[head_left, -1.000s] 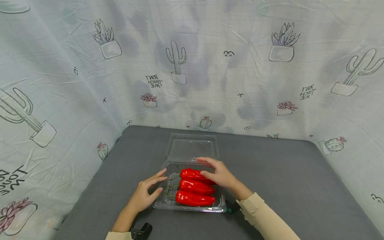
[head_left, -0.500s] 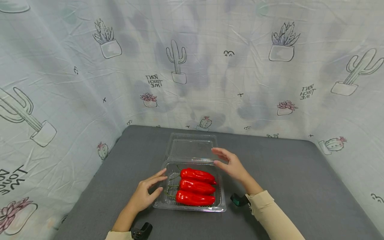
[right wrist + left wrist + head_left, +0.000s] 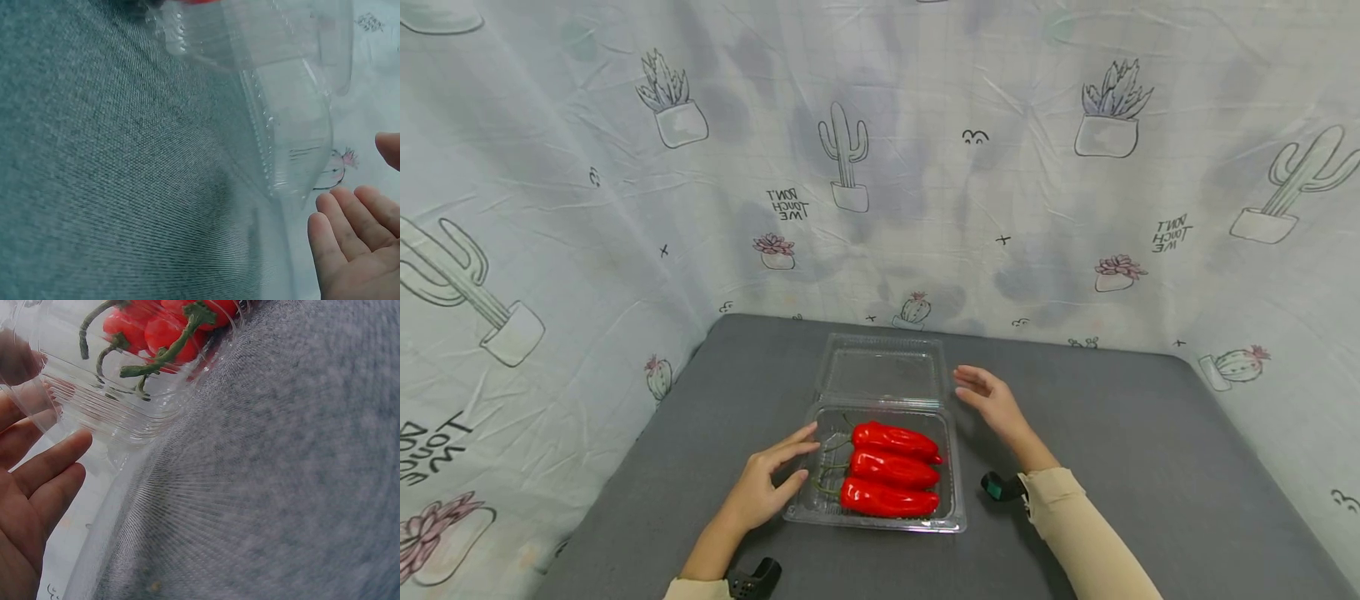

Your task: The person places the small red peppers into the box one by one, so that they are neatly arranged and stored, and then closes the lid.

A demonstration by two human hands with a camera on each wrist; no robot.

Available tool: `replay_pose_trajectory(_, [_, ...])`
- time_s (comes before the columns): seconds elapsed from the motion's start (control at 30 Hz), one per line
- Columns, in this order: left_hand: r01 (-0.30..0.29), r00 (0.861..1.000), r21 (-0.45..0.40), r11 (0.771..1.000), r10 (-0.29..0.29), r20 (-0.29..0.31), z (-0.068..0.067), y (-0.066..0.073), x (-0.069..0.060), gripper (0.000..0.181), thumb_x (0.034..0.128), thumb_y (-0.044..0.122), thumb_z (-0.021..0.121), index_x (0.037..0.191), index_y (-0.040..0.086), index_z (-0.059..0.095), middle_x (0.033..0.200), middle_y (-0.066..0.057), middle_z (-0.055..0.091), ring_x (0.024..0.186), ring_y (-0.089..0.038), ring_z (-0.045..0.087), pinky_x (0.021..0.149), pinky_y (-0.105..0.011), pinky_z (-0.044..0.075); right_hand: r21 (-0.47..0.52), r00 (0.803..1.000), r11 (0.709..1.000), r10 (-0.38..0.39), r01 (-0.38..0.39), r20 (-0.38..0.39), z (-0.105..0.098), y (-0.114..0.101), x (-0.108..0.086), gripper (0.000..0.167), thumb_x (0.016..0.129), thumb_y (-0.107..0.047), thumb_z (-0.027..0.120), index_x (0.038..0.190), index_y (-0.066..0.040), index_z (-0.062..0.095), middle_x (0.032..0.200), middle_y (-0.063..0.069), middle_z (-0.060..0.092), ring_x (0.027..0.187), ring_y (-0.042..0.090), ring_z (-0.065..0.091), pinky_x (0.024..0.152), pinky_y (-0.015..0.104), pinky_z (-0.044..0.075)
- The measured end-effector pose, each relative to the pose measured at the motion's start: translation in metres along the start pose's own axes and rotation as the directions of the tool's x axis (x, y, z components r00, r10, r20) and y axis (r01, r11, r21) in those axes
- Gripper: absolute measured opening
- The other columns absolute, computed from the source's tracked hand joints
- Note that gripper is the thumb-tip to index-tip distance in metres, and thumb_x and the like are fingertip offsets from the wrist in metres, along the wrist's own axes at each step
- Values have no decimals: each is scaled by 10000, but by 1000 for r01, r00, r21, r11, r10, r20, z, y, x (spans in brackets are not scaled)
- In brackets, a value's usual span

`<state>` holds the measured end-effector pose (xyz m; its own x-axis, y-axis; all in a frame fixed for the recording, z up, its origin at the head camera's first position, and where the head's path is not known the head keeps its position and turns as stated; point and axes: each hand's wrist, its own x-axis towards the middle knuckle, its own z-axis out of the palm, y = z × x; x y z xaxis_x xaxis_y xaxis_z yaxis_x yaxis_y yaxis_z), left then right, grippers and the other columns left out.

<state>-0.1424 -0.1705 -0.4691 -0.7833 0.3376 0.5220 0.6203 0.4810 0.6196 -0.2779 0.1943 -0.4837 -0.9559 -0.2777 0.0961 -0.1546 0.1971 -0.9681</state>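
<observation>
A clear plastic clamshell box [image 3: 951, 523] lies on the grey surface with its hinged lid [image 3: 883, 375] folded back, away from me. Inside its tray are three red peppers [image 3: 895, 469], side by side, their green stems [image 3: 169, 353] pointing left. My left hand [image 3: 760, 487] is at the tray's left wall, fingers and thumb spread; in the left wrist view the fingertips are against or very near the plastic. To the right of the lid, apart from it, hovers my right hand [image 3: 1000, 412] with relaxed fingers. It holds nothing.
Grey cloth [image 3: 1097, 442] covers the table. A white curtain [image 3: 910, 167] printed with potted cacti stands behind and along both sides. Black wrist devices [image 3: 1002, 487] sit below both wrists.
My right hand has moved off the farthest pepper, rightward and slightly away from me, to beside the lid. The left hand and the peppers have stayed put.
</observation>
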Motion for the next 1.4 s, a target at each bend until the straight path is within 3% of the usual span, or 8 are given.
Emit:
replay_pose_trajectory(0.23, [9,1000,3,1000,-9,5,-1,0,0,341,794,-79,665,1131,-27,650,1293,-276,550,1130,-434,566,833,-418,547,37,996,996,84,-85,12,2,6,15,545,958,-171,558,1411,61,363,1416,248,437,1303,380,432,1061,477,377])
replay_pose_trajectory(0.4, [15,1000,3,1000,-15,18,0,-2,-1,339,803,-73,662,1139,-24,648,1306,-261,548,1131,-429,567,826,-422,549,79,990,987,139,-140,19,3,8,23,508,977,-125,512,1413,76,347,1418,268,422,1323,380,408,1076,481,359])
replay_pose_trajectory(0.63, [12,1000,21,1000,-12,9,11,-32,-9,364,809,-45,674,1168,8,643,1342,-221,536,1188,-368,553,855,-407,539,267,974,937,222,-226,44,10,5,31,513,995,-114,461,1428,96,286,1457,284,349,1359,379,353,1114,444,317])
replay_pose_trajectory(0.9, [34,999,-20,999,-33,34,11,-39,-11,349,862,28,657,1209,45,633,1397,-155,506,1253,-289,515,892,-396,523,362,960,890,272,-278,68,14,9,37,504,1010,-126,423,1429,105,266,1470,294,327,1373,372,336,1129,450,287])
replay_pose_trajectory(1.23, [23,999,-2,1000,-23,34,11,-40,-12,350,853,16,655,1202,27,633,1390,-166,511,1271,-225,505,873,-435,529,351,955,889,277,-296,102,17,8,36,509,1015,-116,395,1440,115,236,1489,294,288,1390,375,304,1137,471,259])
replay_pose_trajectory(1.4, [28,999,-1,1000,-28,30,11,-39,-12,349,856,18,655,1205,35,634,1402,-135,507,1255,-281,517,853,-465,532,337,956,895,275,-292,99,18,7,35,499,1015,-103,401,1441,106,247,1489,286,297,1391,368,307,1137,467,261])
